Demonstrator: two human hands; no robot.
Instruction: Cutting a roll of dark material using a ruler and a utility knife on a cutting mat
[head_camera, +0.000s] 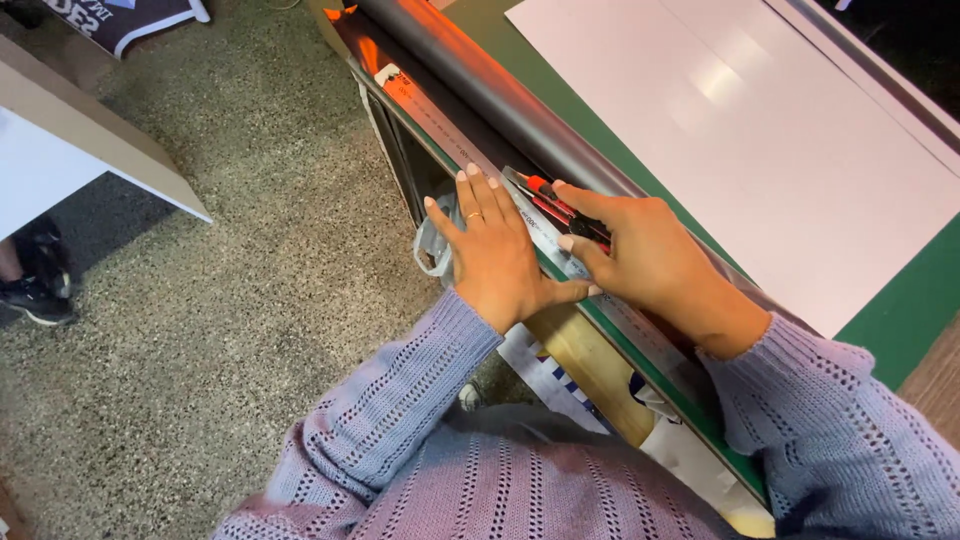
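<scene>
A: Where's the knife?

B: Red and black utility knife (560, 208), in the right hand (650, 262), fingers clamped round it, lying on the ruler (585, 285) at the table's near edge.

A: Pointing which way?

B: Blade end up-left, long axis along the ruler, parallel w/ the dark roll (480, 85).

A: Left hand (495, 255)?

B: Flat, fingers spread, holding nothing, pressing the ruler, prob. to stop it slipping.

A: Beyond?

B: Green mat (905, 310), white sheet (760, 130) further in.

Speckled grey floor (230, 300); green-topped workbench (900, 310) right; pale board (90, 150) upper left, dark shoe (35, 295) beneath
</scene>
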